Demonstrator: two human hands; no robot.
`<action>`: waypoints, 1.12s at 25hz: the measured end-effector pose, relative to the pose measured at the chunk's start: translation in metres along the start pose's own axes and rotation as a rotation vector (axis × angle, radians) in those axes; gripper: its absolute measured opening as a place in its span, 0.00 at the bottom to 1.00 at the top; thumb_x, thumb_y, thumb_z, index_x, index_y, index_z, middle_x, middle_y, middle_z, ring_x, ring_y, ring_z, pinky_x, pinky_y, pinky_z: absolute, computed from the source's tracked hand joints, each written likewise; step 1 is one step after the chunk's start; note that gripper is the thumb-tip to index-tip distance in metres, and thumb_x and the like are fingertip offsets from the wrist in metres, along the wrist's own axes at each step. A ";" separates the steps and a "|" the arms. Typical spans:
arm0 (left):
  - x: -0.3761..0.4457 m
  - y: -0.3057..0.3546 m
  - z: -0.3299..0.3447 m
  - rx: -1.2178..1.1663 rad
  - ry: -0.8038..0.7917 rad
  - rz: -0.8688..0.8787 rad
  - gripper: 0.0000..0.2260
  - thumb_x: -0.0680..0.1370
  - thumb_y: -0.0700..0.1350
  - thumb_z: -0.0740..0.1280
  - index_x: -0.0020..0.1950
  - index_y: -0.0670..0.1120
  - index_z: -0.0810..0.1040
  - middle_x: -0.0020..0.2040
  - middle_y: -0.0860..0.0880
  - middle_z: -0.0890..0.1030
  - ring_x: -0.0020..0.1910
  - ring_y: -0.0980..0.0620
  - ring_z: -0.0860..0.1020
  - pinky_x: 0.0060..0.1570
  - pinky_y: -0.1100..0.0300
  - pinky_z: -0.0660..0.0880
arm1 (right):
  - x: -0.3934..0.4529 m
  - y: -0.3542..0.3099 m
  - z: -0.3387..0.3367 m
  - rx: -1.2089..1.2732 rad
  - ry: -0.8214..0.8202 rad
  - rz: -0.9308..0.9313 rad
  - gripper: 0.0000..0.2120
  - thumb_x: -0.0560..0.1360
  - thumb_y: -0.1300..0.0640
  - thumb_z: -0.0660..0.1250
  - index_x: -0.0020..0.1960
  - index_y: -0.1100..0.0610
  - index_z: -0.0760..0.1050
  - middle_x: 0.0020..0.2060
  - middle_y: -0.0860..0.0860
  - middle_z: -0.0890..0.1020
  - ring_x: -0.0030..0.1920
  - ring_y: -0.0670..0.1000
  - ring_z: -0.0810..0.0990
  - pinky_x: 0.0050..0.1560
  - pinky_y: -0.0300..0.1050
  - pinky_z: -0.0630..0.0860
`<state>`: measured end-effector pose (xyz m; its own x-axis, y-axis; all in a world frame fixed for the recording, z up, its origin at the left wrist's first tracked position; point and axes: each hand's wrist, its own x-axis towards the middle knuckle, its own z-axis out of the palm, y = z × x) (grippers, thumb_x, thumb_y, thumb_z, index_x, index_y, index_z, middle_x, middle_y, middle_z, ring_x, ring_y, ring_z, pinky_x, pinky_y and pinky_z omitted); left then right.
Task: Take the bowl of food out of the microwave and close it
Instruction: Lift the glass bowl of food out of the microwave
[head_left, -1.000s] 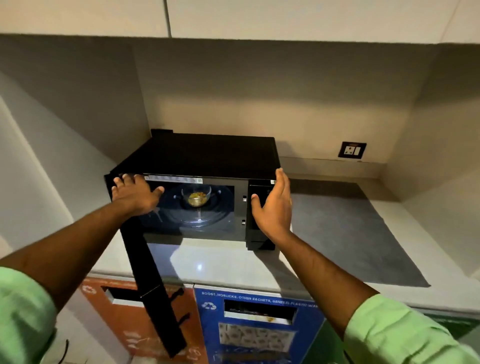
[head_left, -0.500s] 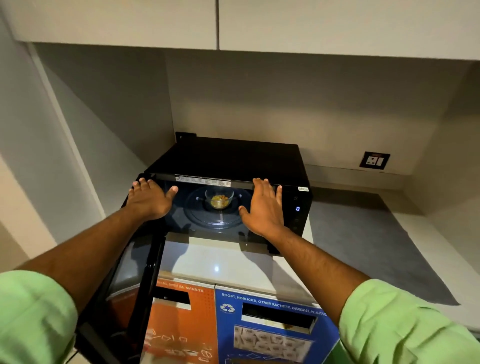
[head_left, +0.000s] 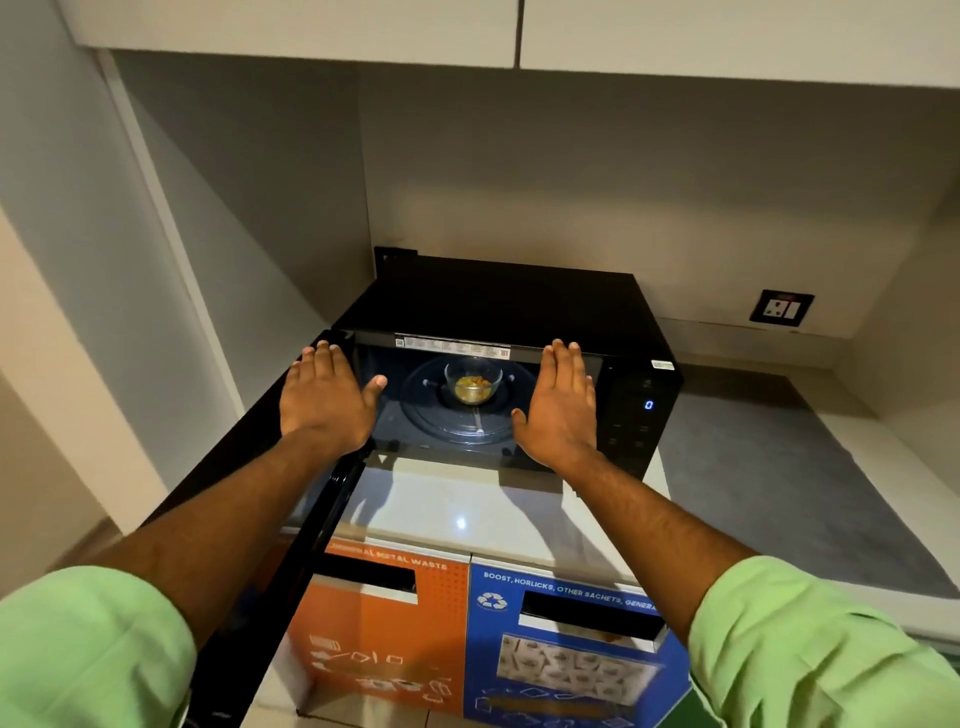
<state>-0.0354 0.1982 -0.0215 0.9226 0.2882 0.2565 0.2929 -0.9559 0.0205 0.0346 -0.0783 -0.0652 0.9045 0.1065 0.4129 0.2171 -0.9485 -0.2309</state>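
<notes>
**Microwave's open, bowl's sitting inside, both your hands are empty**

So you've got the black microwave (head_left: 519, 332) on the pale worktop (head_left: 457, 499) with its door (head_left: 270, 519) swung wide open to the left, running down toward the bottom-left corner of the view. Inside, the glass bowl (head_left: 472, 383) with yellow food in it sits in the middle of the round glass turntable (head_left: 457, 421), upright, nothing touching it.

Your left hand (head_left: 324, 402) is flat, palm down, fingers spread, at the left edge of the opening, right where the door hinges. Your right hand (head_left: 561, 408) is the same deal, flat and fingers apart, at the right side of the opening, just beside the control panel (head_left: 636, 410). Neither grip is closed on anything; both are wide apart and clear of the bowl, which sits between them and further back.

The panel shows a blue "0". There's a wall socket (head_left: 782, 307) off to the right on the back wall, and a grey mat (head_left: 779, 478) on the worktop next to the microwave. Below the worktop edge you've got an orange bin (head_left: 379, 623) and a blue bin (head_left: 566, 654) side by side, both with slots in front.
</notes>
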 end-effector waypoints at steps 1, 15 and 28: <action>-0.002 0.000 0.002 0.014 0.024 0.004 0.38 0.81 0.64 0.44 0.80 0.36 0.54 0.80 0.36 0.58 0.80 0.38 0.56 0.79 0.45 0.55 | -0.001 -0.003 0.001 0.011 0.010 0.019 0.50 0.75 0.42 0.71 0.84 0.58 0.46 0.84 0.56 0.50 0.84 0.59 0.45 0.81 0.62 0.53; 0.010 0.030 0.098 -0.337 -0.079 0.138 0.36 0.81 0.60 0.57 0.80 0.39 0.54 0.81 0.41 0.58 0.82 0.40 0.52 0.80 0.47 0.51 | -0.024 -0.039 0.073 0.614 -0.265 0.303 0.41 0.78 0.48 0.71 0.83 0.56 0.53 0.84 0.50 0.53 0.82 0.57 0.58 0.79 0.54 0.62; 0.132 0.107 0.172 -1.317 -0.249 -0.388 0.18 0.84 0.49 0.57 0.72 0.44 0.72 0.69 0.41 0.77 0.67 0.41 0.74 0.64 0.54 0.69 | 0.106 0.003 0.167 1.296 -0.154 0.842 0.21 0.85 0.50 0.59 0.76 0.54 0.71 0.72 0.57 0.76 0.71 0.59 0.75 0.72 0.54 0.71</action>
<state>0.1610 0.1440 -0.1516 0.8984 0.4134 -0.1484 0.2165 -0.1227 0.9685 0.1928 -0.0198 -0.1693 0.9342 -0.1998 -0.2956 -0.2710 0.1414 -0.9521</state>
